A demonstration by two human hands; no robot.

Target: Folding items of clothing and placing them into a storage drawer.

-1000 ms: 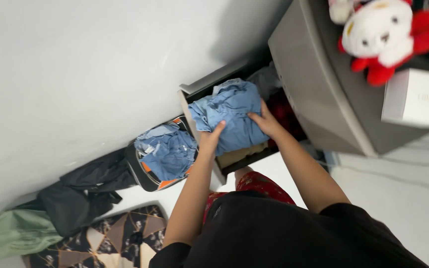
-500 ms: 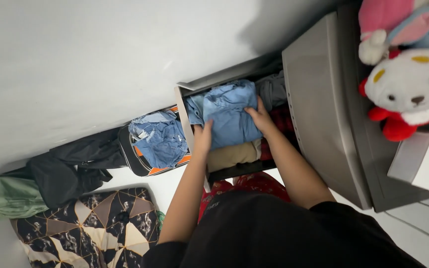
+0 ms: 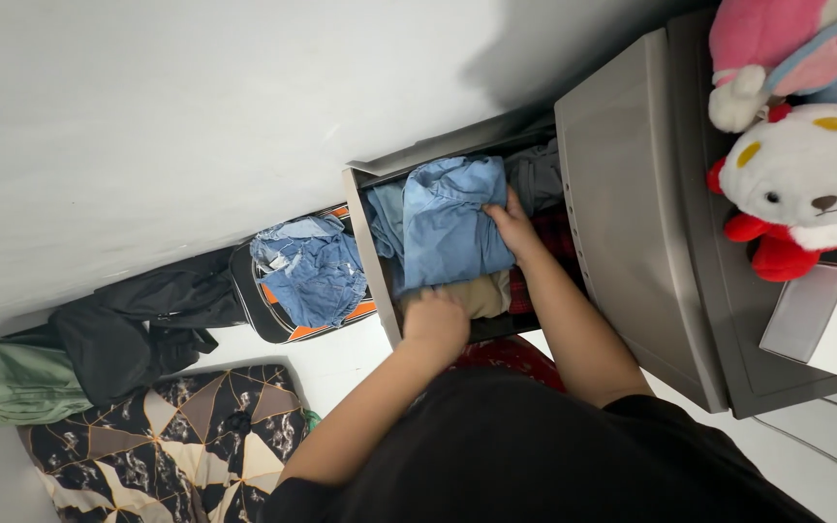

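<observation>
Pressing folded blue garment (image 3: 452, 228), right hand (image 3: 515, 230), left hand (image 3: 435, 322) seemingly underneath

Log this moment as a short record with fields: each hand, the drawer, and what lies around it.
left hand: at the drawer's near edge, on the tan cloth
right hand: pressed on the folded blue shirt
drawer: pulled open, packed with clothes
cabinet: grey, with stuffed toys and a white box on top
floor: bag with denim, dark clothes, patterned cushion
</observation>
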